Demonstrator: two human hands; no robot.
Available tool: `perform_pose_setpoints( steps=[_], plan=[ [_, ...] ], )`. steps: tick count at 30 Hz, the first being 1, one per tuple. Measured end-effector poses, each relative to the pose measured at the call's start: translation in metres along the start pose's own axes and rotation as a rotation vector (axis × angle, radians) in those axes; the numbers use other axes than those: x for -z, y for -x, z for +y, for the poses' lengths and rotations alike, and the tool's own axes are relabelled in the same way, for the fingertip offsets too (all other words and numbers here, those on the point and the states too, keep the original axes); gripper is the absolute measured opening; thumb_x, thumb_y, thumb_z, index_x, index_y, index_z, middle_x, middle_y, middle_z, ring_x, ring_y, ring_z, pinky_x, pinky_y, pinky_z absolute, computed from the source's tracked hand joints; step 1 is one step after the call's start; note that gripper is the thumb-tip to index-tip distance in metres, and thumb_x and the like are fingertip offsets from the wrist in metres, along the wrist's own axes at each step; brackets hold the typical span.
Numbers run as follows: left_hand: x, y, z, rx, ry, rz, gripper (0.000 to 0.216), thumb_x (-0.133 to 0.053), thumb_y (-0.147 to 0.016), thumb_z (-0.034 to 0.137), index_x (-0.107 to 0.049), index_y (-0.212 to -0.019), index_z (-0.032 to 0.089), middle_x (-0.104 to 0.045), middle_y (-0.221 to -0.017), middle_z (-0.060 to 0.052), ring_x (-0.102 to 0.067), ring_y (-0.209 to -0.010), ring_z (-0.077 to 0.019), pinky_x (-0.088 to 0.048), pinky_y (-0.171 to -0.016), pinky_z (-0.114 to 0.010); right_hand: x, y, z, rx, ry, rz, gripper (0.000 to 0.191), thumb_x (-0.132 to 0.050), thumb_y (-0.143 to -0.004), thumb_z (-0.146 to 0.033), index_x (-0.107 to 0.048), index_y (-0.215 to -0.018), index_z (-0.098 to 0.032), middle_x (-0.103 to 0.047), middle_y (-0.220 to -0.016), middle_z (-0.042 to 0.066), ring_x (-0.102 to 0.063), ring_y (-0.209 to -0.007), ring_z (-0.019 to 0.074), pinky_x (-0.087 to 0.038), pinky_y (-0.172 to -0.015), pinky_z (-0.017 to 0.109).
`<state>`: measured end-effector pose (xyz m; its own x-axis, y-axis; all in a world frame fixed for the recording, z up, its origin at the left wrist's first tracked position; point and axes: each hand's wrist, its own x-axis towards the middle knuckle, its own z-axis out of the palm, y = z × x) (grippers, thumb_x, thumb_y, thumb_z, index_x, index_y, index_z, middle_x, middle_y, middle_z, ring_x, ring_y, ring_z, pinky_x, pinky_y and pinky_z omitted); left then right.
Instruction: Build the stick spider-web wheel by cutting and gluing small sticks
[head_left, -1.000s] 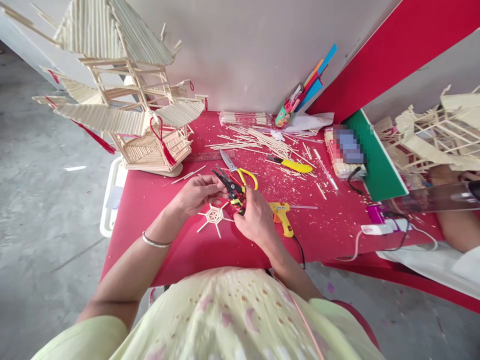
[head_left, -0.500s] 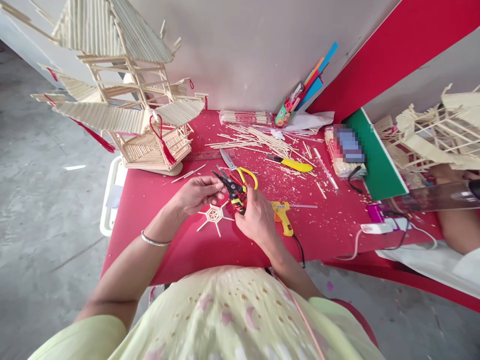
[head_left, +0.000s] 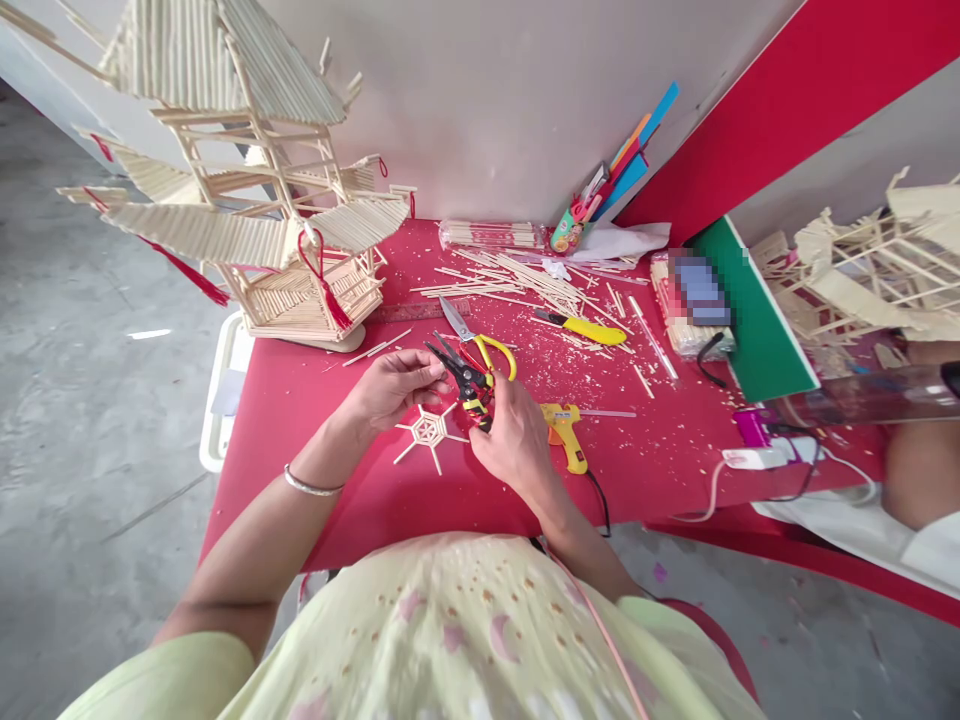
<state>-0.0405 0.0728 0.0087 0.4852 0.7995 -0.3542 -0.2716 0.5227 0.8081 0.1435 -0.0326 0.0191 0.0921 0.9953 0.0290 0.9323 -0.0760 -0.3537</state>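
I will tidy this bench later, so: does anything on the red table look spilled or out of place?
Yes. Pale stick chips are scattered over the red table, and loose sticks lie heaped untidily near the wall. The glue gun lies on its side beside the right hand, which grips cutters.

Both hands at cutters over red table (head_left: 300, 420).
Right hand (head_left: 516, 442) grips the cutters (head_left: 463, 376) by the handles, blades open and pointing left. Left hand (head_left: 391, 388) has its fingertips pinched together at the blades; anything between them is too small to tell. Stick web (head_left: 429, 432) lies flat just below the hands. Scissors (head_left: 481, 346) lie just behind the cutters, glue gun (head_left: 564, 432) beside the right hand, stick pagoda (head_left: 247, 210) at far left.
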Motion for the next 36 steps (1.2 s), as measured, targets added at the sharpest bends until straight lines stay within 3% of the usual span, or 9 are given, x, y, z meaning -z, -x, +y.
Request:
perform_pose_setpoints(
  steps=[13,25,32,36],
  plan=[
    [-0.002,-0.002,-0.009,-0.181,-0.067,0.115,0.031,-0.095,-0.061,0.033,-0.076,-0.075,0.013,-0.074,-0.068,-0.006,-0.072,-0.061,-0.0161,-0.059,-0.053,-0.022,-0.006,-0.001,-0.006,0.027,-0.033,0.000,0.079,-0.065,-0.078,-0.021,-0.034,-0.150,-0.009,-0.060,-0.124,0.020,-0.056,-0.115,0.0365,-0.051,-0.095,0.051],
    [0.002,-0.008,0.001,-0.348,-0.332,0.187,0.022,-0.087,-0.071,0.034,-0.078,-0.075,0.014,-0.074,-0.066,-0.005,-0.068,-0.057,-0.0153,-0.059,-0.058,-0.026,-0.010,-0.012,-0.016,0.075,-0.023,-0.009,0.079,-0.066,-0.076,-0.018,-0.033,-0.147,-0.006,-0.059,-0.126,0.024,-0.057,-0.116,0.0361,-0.050,-0.100,0.050],
    [-0.002,-0.011,0.019,-0.377,-0.286,0.240,0.029,-0.092,-0.063,0.036,-0.078,-0.074,0.013,-0.072,-0.063,-0.005,-0.067,-0.055,-0.0146,-0.058,-0.058,-0.026,-0.015,-0.029,-0.020,0.036,-0.123,-0.066,0.051,-0.062,-0.082,-0.015,-0.045,-0.130,-0.017,-0.066,-0.107,0.012,-0.064,-0.104,0.0289,-0.054,-0.090,0.042],
    [0.000,-0.017,0.015,-0.350,-0.208,0.290,0.031,-0.092,-0.060,0.037,-0.074,-0.069,0.013,-0.072,-0.063,-0.005,-0.068,-0.056,-0.0152,-0.059,-0.060,-0.027,-0.014,-0.039,-0.017,0.109,-0.059,-0.010,0.075,-0.065,-0.080,-0.019,-0.034,-0.147,-0.009,-0.060,-0.122,0.020,-0.059,-0.114,0.0334,-0.051,-0.100,0.049]
  ],
)
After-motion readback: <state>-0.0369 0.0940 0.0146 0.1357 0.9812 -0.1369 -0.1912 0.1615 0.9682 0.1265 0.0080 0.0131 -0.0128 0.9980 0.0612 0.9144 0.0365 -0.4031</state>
